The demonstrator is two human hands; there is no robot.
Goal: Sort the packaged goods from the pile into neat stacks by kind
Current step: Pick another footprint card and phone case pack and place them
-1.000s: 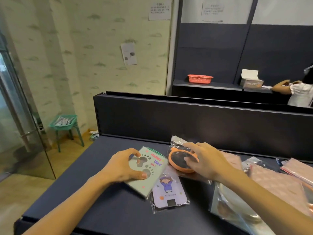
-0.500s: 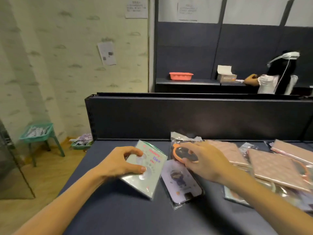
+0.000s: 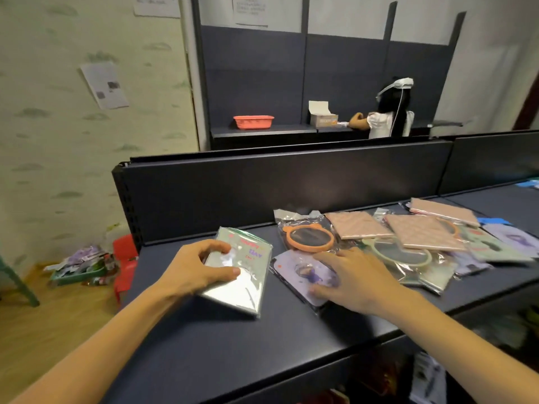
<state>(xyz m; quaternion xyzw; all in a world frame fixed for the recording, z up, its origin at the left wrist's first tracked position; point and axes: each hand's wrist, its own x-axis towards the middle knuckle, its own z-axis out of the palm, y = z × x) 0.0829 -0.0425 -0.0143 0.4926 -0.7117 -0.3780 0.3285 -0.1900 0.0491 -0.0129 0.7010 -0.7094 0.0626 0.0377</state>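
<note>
Shop stockroom, dark metal shelving (image 3: 291,182), packaged goods (image 3: 408,237) piled on a shelf, notices (image 3: 104,84) taped to walls

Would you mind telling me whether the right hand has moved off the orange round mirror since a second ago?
Yes. The right hand has come toward the person, off the orange mirror, and now lies on the purple card in front of it.

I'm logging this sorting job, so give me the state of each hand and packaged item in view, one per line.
left hand: gripping the green packet.
green packet: tilted, far edge lifted off the shelf.
right hand: open, flat on the purple packet.
purple packet: lying flat.
orange mirror: bagged, lying flat, untouched.
pink packets: overlapping in the unsorted pile.
</note>
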